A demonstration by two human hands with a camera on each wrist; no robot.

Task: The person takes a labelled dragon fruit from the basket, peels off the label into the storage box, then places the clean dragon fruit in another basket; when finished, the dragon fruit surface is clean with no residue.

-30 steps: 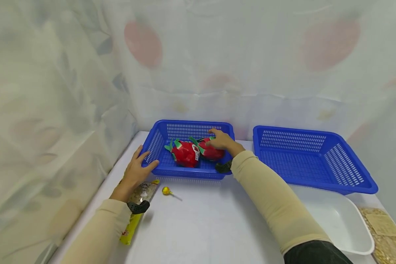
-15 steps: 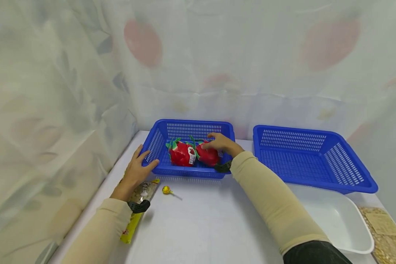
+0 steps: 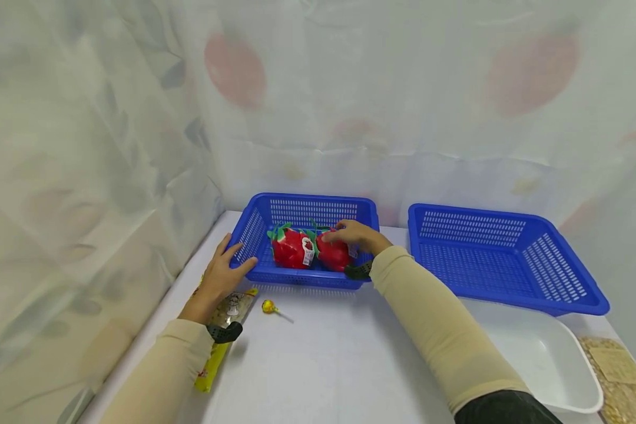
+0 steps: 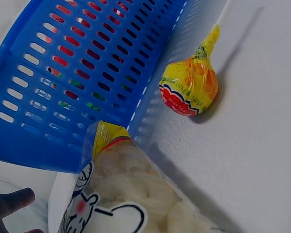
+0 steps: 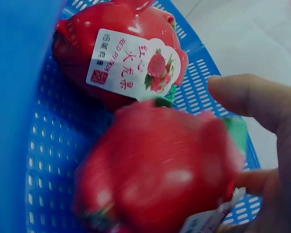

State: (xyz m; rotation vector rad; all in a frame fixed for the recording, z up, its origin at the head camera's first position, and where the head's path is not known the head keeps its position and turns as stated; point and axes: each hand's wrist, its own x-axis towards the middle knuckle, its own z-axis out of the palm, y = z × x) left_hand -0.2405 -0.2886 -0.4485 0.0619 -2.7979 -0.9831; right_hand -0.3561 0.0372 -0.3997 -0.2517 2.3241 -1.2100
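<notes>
Two red pitayas with green leaf tips lie side by side in the left blue basket [image 3: 297,277]. The left pitaya [image 3: 288,248] shows a white label, which reads RED PITAYA in the right wrist view. Over the right pitaya [image 3: 333,254] is my right hand [image 3: 359,234]. In the right wrist view that fruit is blurred; the thumb [image 5: 237,94] stands apart from it, and a finger lies by its leafy end, contact partly hidden. My left hand [image 3: 219,277] rests at the basket's left end with fingers spread and thumb near the front rim.
A yellow-wrapped lollipop [image 3: 268,306] lies in front of the basket. Beside it, a clear and yellow snack bag [image 4: 136,184] lies partly under my left wrist. To the right stand another blue basket [image 3: 471,259], a white tub [image 3: 535,353] and a bag of flakes [image 3: 617,377].
The right pitaya has turned in the basket, bringing its label to the right side. The left pitaya has shifted slightly and turned. My left hand has stayed put.
</notes>
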